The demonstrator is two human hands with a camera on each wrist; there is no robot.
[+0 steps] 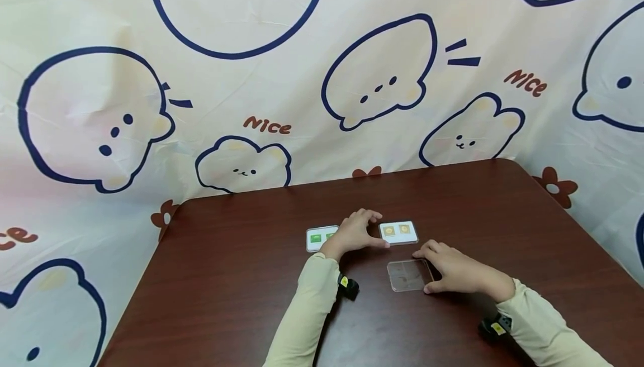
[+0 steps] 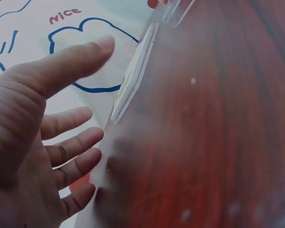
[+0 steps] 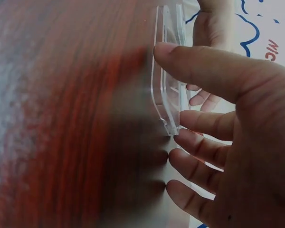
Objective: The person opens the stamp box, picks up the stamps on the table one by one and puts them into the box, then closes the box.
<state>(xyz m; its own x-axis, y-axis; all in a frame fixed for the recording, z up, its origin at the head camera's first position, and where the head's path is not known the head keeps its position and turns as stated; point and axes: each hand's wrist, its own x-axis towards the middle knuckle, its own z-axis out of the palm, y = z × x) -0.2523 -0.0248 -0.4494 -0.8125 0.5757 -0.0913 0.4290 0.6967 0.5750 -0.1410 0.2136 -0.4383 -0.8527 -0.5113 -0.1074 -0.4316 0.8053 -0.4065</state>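
Note:
My left hand (image 1: 354, 232) hovers at the left side of a flat case (image 1: 399, 233) showing two yellowish pictures on white. In the left wrist view the thumb (image 2: 80, 61) stands apart from the fingers, and nothing is between them. Behind my left wrist lies another case (image 1: 315, 238) with green pictures, partly covered by the hand. My right hand (image 1: 453, 266) spans the right side of a clear plastic case (image 1: 405, 276), thumb at the near corner and fingers at the far corner. The right wrist view shows the thumb tip against the rim of this transparent case (image 3: 161, 71).
The brown wooden table (image 1: 226, 277) carries all three cases near its middle. A cloth backdrop (image 1: 302, 87) with bear drawings hangs behind the table's back edge and along its sides. Both wrists wear a small black camera, the left one (image 1: 348, 287) close above the tabletop.

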